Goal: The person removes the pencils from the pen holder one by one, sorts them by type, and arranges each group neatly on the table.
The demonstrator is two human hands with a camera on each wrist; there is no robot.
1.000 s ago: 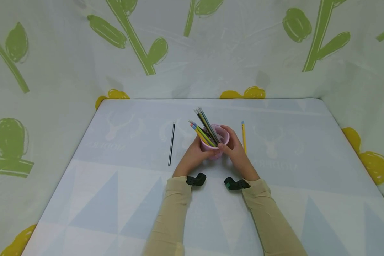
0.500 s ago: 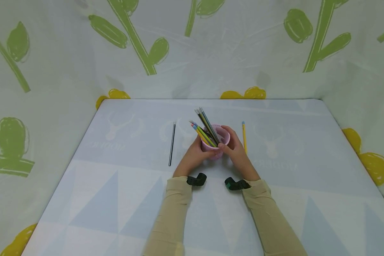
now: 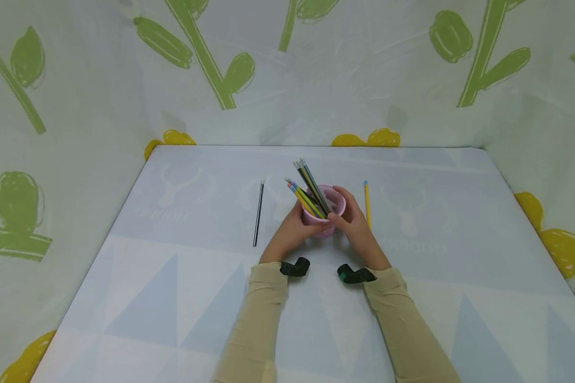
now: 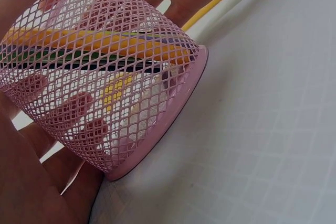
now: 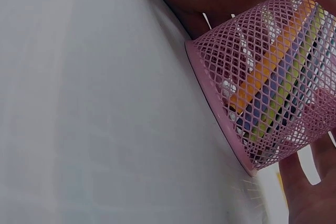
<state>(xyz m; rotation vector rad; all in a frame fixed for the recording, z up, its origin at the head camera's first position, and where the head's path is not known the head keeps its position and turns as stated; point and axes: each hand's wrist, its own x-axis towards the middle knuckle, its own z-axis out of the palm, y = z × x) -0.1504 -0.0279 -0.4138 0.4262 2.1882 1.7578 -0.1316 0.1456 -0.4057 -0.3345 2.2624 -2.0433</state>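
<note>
A pink mesh pencil cup (image 3: 323,231) is held between both hands near the middle of the table. My left hand (image 3: 289,234) grips its left side and my right hand (image 3: 358,233) its right, thumbs towards me at the front. Several pencils (image 3: 311,187) stand in the cup and lean to the far left, striped dark ones and yellow and green ones among them. In the left wrist view the cup's base rim (image 4: 181,100) shows close above the pale tabletop; whether it touches I cannot tell. Fingers of both hands wrap the mesh wall (image 5: 262,72).
A black pencil (image 3: 258,214) lies on the table left of the cup. To the right lies a yellow pencil (image 3: 367,202), its near end by my right hand. The pale patterned table (image 3: 148,298) meets a curtain (image 3: 287,106) with printed green plants at its back and sides.
Both hands keep their grip on the pencil cup and stay in place. The whole head view has shifted only slightly; the loose pencils have not moved.
</note>
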